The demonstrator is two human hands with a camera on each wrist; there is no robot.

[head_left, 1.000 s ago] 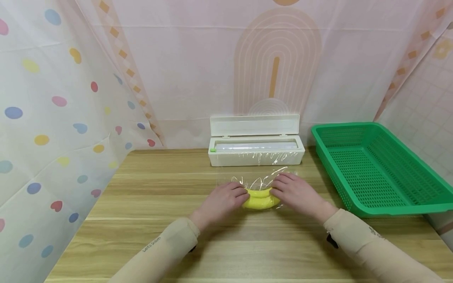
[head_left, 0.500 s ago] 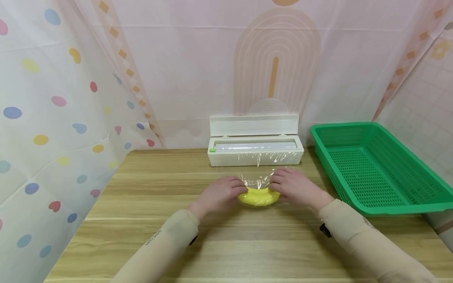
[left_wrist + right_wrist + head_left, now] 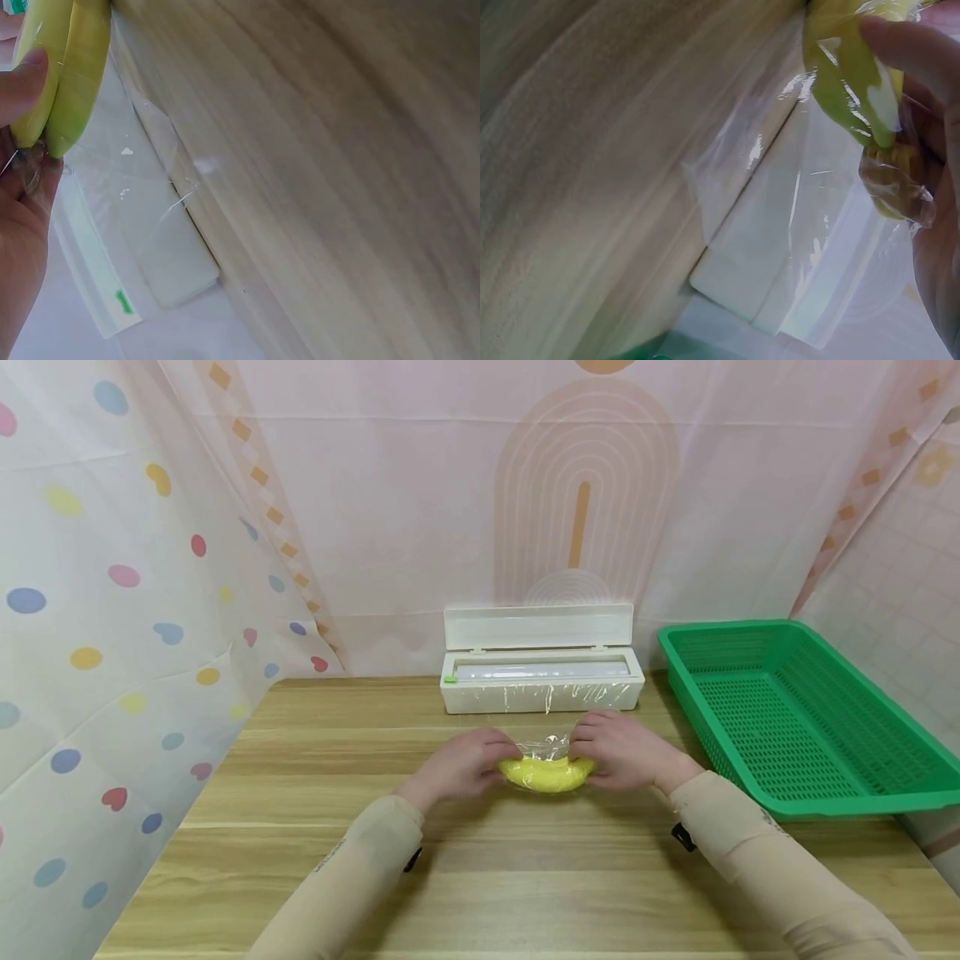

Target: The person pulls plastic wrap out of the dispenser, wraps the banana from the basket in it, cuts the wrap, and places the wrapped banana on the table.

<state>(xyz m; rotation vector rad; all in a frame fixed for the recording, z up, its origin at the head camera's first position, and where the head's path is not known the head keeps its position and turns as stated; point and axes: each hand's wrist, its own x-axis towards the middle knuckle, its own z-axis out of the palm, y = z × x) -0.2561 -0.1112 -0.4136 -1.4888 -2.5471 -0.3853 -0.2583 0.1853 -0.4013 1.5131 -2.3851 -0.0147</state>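
Observation:
A yellow pair of joined bananas [image 3: 546,775] with greenish ends lies crosswise between both hands, over the table's middle. Clear plastic wrap [image 3: 739,150] clings to it and stretches away toward the wrap box [image 3: 540,697]. My left hand [image 3: 463,764] grips the left end, its thumb on the near side in the left wrist view. At the other end my right hand [image 3: 624,750] holds the bananas, thumb pressed on the film. The brown stem [image 3: 892,169] shows under crinkled wrap in the right wrist view. Some fingertips are hidden behind the fruit.
The white wrap box stands at the back with its lid [image 3: 538,627] raised and a film roll [image 3: 542,671] inside. A green slide [image 3: 450,678] sits at its left. To the right is a green basket [image 3: 720,752]. Patterned cloth [image 3: 390,527] hangs behind the wooden table [image 3: 525,893].
Both hands have turned the bananas over and moved them slightly away from the person, toward the box. More film now wraps the fruit, and the loose stretch before the box is shorter.

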